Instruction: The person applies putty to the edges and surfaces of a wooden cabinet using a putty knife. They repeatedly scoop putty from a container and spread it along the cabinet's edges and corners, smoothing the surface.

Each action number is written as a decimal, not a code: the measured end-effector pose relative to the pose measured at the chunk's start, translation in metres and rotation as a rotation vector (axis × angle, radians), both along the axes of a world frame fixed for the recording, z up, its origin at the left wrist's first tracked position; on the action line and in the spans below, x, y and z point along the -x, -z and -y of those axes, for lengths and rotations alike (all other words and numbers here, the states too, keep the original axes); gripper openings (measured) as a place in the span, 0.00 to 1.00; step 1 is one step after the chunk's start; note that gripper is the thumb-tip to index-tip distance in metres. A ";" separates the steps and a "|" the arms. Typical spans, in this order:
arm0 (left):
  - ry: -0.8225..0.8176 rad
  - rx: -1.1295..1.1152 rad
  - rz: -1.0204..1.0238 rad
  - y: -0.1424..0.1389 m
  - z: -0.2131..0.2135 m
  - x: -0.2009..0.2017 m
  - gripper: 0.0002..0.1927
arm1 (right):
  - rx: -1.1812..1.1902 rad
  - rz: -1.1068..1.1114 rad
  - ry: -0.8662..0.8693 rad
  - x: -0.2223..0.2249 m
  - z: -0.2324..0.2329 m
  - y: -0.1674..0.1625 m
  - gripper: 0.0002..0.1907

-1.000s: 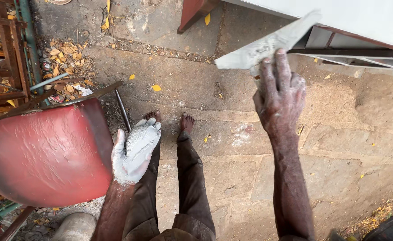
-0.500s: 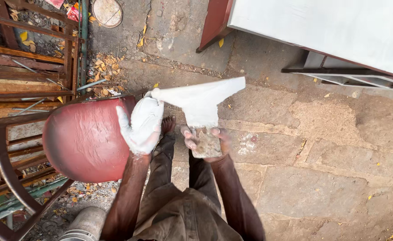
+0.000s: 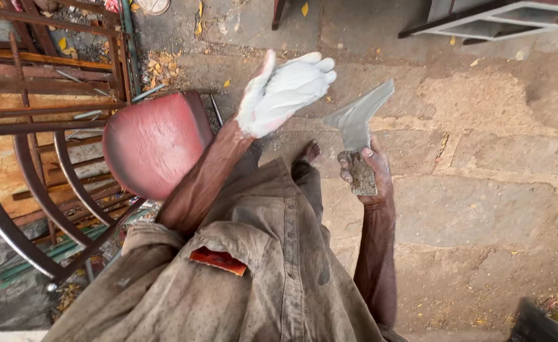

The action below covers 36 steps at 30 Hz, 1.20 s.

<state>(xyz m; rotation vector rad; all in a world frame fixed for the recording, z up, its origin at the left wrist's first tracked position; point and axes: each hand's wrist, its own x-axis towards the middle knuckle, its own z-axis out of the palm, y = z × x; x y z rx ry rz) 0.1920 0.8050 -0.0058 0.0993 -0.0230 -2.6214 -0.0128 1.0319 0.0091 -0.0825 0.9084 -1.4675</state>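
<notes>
My left hand [image 3: 284,92] is coated in white paste and raised in front of me, fingers together and slightly spread, holding nothing. My right hand [image 3: 364,171] grips the handle of a flat metal putty blade [image 3: 358,117], whose wide grey blade points up and away. The left hand hovers just to the left of the blade tip, apart from it. My bare feet [image 3: 307,153] show on the stone floor below the hands.
A red metal chair seat [image 3: 152,145] stands at my left. Rusty curved metal frames [image 3: 32,190] are stacked further left. The floor is stone slabs [image 3: 481,190]. A white panel's frame [image 3: 500,19] lies at the top right. Dry leaves litter the ground.
My right hand drew back from the white panel with the blade and now holds it upright near my body. My left hand rose from beside the chair toward the blade.
</notes>
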 end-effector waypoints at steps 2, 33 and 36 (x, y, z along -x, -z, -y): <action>0.092 0.217 0.100 -0.005 -0.007 0.032 0.45 | 0.064 -0.053 0.030 0.001 -0.009 -0.022 0.27; 0.762 0.267 -0.171 -0.053 -0.184 0.479 0.47 | 0.613 0.593 0.271 0.254 -0.247 -0.045 0.37; 0.665 0.300 0.082 -0.017 -0.159 0.528 0.47 | 0.475 0.315 0.345 0.325 -0.238 -0.042 0.37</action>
